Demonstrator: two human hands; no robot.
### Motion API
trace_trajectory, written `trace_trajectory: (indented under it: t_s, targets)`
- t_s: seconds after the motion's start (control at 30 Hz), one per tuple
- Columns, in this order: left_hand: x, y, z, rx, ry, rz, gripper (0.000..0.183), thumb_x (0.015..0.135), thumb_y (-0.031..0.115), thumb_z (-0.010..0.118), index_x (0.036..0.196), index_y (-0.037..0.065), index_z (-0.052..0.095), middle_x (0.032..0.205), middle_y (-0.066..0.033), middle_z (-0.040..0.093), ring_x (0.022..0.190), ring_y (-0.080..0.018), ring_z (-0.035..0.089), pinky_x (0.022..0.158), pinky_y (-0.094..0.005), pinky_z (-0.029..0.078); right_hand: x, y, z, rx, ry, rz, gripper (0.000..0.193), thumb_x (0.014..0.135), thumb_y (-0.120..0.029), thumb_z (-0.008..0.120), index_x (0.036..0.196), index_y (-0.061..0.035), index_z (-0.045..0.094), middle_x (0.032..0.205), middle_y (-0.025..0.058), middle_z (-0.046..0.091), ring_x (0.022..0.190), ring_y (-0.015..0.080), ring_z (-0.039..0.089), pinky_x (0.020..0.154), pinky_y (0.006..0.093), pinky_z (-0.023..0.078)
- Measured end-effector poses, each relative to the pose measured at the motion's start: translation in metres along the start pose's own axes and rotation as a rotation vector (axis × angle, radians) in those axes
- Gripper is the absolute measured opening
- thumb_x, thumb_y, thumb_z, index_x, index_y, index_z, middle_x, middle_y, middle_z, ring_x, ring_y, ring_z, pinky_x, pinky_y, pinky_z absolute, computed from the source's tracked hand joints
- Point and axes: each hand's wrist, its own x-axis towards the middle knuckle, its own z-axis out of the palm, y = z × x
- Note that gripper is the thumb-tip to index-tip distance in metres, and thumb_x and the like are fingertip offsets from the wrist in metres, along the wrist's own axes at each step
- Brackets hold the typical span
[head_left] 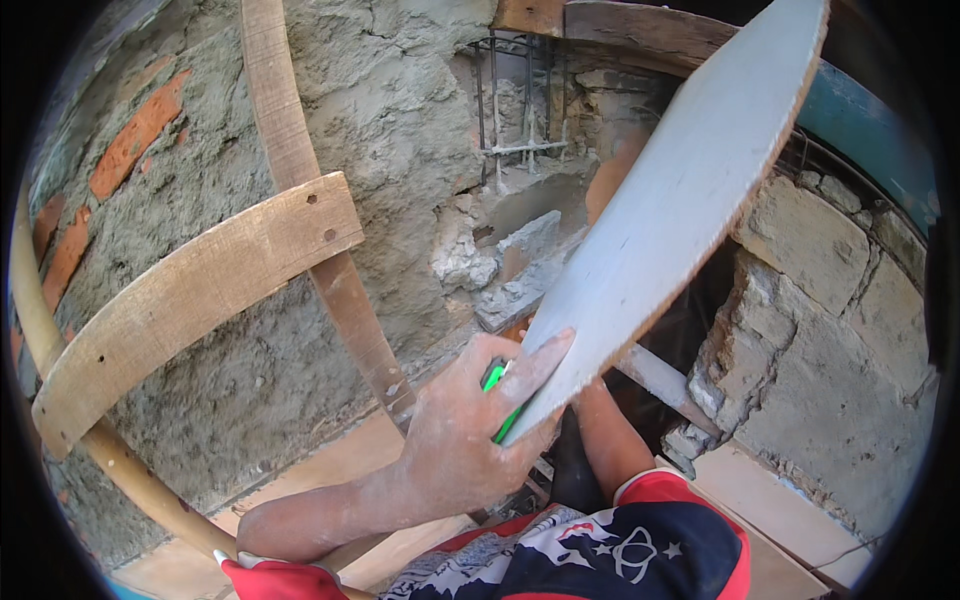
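Rough-plastered brickwork point(390, 110) backs a probably brittle ceramic tile point(675, 205), best held by opposite edges, left hand point(465, 420) clenching its lower corner plus something green point(506, 425), right hand point(592, 398) grip hidden.

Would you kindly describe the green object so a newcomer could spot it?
Find the large pale panel slanting across the view. Follow it down to the left hand at its lower end. Partly hidden there, the green object contrasts vividly with both.
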Motion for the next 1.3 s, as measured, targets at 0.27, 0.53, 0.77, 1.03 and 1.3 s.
trace_trajectory:
  t_s: [0.27, 0.53, 0.77, 1.03, 1.3]
  targets:
    - [-0.041, 0.007, -0.014, -0.091, -0.099, -0.069, 0.056, 0.088, 0.015, 0.072, 0.139, 0.004, 0.054, 0.104, -0.0185, 0.053, 0.083, -0.0323, 0.061, 0.074, -0.0402, 0.053, -0.033, 0.011, 0.007, -0.155, 0.09, -0.085, 0.052, 0.103, -0.046, 0.051, 0.137, -0.0061, 0.048, 0.126, 0.0137, 0.059, 0.109, 0.0263, 0.063, 0.087, 0.0443, 0.056]
    - [-0.032, -0.006, -0.037, -0.121, 0.295, -0.128, 0.025, 0.098, 0.02, 0.064, 0.105, -0.004, 0.064, 0.1, -0.0118, 0.066, 0.087, -0.0196, 0.062, 0.075, -0.0336, 0.048, 0.035, 0.016, 0.02, -0.363, 0.037, -0.27, 0.063, 0.1, -0.046, 0.058, 0.144, -0.0058, 0.037, 0.141, 0.0137, 0.048, 0.125, 0.0284, 0.053, 0.098, 0.0466, 0.05]
    - [-0.027, -0.029, -0.036, -0.003, 0.237, -0.253, 0.025, 0.1, 0.021, 0.063, 0.101, -0.004, 0.064, 0.099, -0.008, 0.068, 0.089, -0.0138, 0.06, 0.079, -0.0316, 0.048, 0.095, 0.015, 0.021, -0.406, 0.196, -0.446, 0.068, 0.098, -0.042, 0.064, 0.146, -0.0015, 0.037, 0.144, 0.0172, 0.047, 0.129, 0.0262, 0.048, 0.104, 0.0416, 0.044]
    - [0.015, -0.04, -0.013, -0.015, 0.131, -0.324, 0.02, 0.093, 0.013, 0.069, 0.101, -0.005, 0.067, 0.094, -0.0161, 0.071, 0.087, -0.0259, 0.067, 0.079, -0.038, 0.051, 0.145, 0.01, -0.01, -0.3, 0.45, -0.553, 0.053, 0.098, -0.032, 0.067, 0.132, 0.0043, 0.049, 0.119, 0.0131, 0.06, 0.107, 0.0195, 0.057, 0.095, 0.0316, 0.048]
    - [0.004, -0.087, 0.019, 0.269, -0.144, -0.334, 0.04, 0.097, 0.034, 0.06, 0.112, -0.002, 0.067, 0.101, -0.0271, 0.069, 0.093, -0.0426, 0.067, 0.086, -0.0482, 0.053, 0.212, 0.012, -0.078, -0.25, 0.21, -0.368, 0.037, 0.097, -0.025, 0.067, 0.122, 0.0021, 0.058, 0.11, 0.0092, 0.061, 0.098, 0.0173, 0.057, 0.087, 0.032, 0.048]
